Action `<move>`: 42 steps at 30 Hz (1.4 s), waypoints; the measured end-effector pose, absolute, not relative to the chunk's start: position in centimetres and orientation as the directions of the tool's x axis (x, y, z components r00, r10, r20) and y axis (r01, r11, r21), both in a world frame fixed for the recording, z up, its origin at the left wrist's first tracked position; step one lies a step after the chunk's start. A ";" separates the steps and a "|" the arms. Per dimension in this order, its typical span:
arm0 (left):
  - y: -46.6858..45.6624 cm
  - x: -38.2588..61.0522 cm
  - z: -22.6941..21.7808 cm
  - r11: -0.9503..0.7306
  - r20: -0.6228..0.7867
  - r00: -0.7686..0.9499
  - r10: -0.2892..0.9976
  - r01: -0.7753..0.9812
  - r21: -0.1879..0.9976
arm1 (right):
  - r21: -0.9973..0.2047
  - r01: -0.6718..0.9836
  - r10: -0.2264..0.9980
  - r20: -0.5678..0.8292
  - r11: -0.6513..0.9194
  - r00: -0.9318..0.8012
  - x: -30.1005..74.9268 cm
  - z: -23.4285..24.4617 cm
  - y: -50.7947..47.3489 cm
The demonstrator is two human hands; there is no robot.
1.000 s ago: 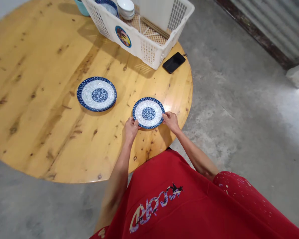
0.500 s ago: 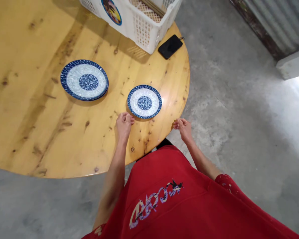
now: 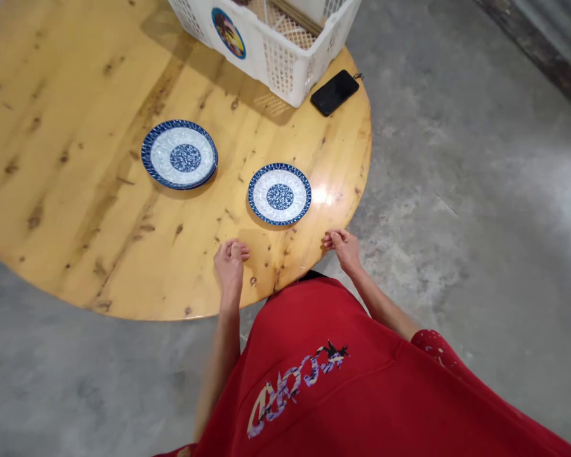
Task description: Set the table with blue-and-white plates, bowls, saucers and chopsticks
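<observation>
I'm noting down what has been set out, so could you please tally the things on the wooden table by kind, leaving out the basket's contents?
Blue-and-white plates, faces showing: 2 (another may lie beneath the left plate)
White basket: 1
Black phone: 1
Total: 4

The single camera sits on the person's head and looks forward and steeply down, from above the red shirt (image 3: 342, 393), which fills six o'clock close to the lens. Both arms (image 3: 385, 306) show at middle range, with the left hand (image 3: 230, 263) toward eight o'clock and the right hand (image 3: 345, 249) just past three. Farther out, the table (image 3: 76, 209) leaves the frame from nine to eleven o'clock, and the top edge cuts the basket (image 3: 254, 47) at twelve. Floor (image 3: 466, 241) fills three o'clock.
</observation>
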State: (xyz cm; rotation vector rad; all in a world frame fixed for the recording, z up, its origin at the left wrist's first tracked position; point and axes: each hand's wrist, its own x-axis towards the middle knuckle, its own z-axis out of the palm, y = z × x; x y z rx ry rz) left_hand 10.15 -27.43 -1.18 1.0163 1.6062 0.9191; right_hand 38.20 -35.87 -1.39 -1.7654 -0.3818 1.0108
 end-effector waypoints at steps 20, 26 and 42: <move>-34.0 16.3 0.0 0.429 -0.411 -0.125 0.903 0.192 0.883 | -0.877 -0.231 0.731 -0.479 -0.421 0.487 41.7 -1.5 -38.6; -37.0 14.8 0.0 0.444 -0.411 -0.195 0.890 0.169 0.880 | -0.868 -0.224 0.752 -0.496 -0.443 0.435 40.2 -2.7 -39.0; -39.1 0.3 1.5 0.351 -0.316 -0.212 0.925 0.150 0.924 | -0.884 -0.228 0.735 -0.465 -0.407 0.494 28.7 -1.2 -42.4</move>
